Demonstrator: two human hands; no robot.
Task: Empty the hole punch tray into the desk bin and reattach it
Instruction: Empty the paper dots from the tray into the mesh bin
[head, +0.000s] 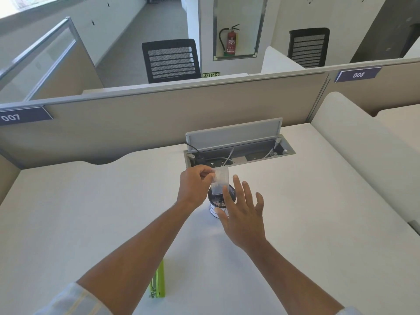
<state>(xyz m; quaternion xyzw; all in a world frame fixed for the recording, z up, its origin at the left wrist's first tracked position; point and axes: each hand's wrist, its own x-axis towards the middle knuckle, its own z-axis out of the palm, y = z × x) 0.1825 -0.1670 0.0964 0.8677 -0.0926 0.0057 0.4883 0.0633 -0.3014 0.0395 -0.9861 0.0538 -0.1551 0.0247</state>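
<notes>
My left hand (196,188) pinches the top of a clear plastic hole punch tray (220,181), held upright with its lower end over the mouth of a small round desk bin (216,202). Paper dots lie inside the bin. My right hand (243,210) is open with fingers spread, just right of the tray and in front of the bin, its index finger touching or nearly touching the tray's lower edge. The green hole punch (158,280) lies on the white desk near the front edge, partly hidden behind my left forearm.
An open cable box (238,153) with its lid raised sits in the desk behind the bin. A beige partition (136,123) runs along the desk's far edge. A white side panel (354,142) bounds the right side.
</notes>
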